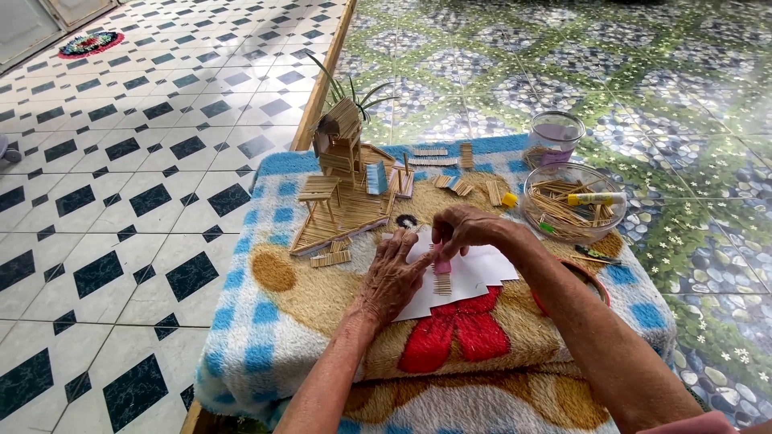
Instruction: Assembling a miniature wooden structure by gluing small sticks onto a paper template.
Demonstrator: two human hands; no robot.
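Note:
My left hand (392, 277) rests flat on a white sheet of paper (474, 273), fingers spread toward a small raft of glued wooden sticks (442, 284). My right hand (462, 231) hovers just above, its fingertips pinched on a small pink piece (442, 266) at the top of that raft. Behind them stands a model hut built of sticks (342, 181) on a stick platform.
All this lies on a blue, tan and red patterned blanket (273, 321) over a low table. A clear bowl (572, 202) of sticks with a glue tube, a jar (553, 138), loose stick panels (434, 157) and a yellow cap (510, 199) sit behind. Tiled floor surrounds.

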